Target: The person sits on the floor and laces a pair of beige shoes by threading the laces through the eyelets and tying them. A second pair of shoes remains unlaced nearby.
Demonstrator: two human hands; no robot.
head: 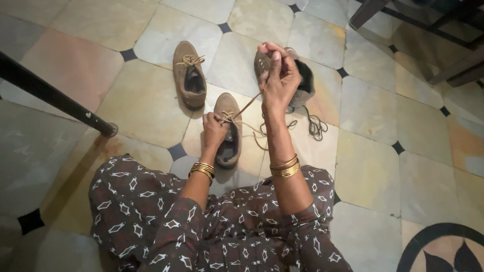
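A tan suede shoe [229, 132] lies on the tiled floor in front of my knees, toe pointing away. My left hand [214, 130] presses on its left side by the eyelets, fingers pinched at the lacing. My right hand [279, 75] is raised above and to the right, pinching the brown shoelace [248, 107] and drawing it taut out of the shoe. A loose length of the lace trails on the floor to the shoe's right.
A second tan shoe [189, 75] with tied laces lies farther off to the left. A grey shoe [304, 80] with a loose dark lace [316, 126] sits behind my right hand. A dark furniture leg [55, 95] slants in from the left; chair legs [448, 35] stand at the upper right.
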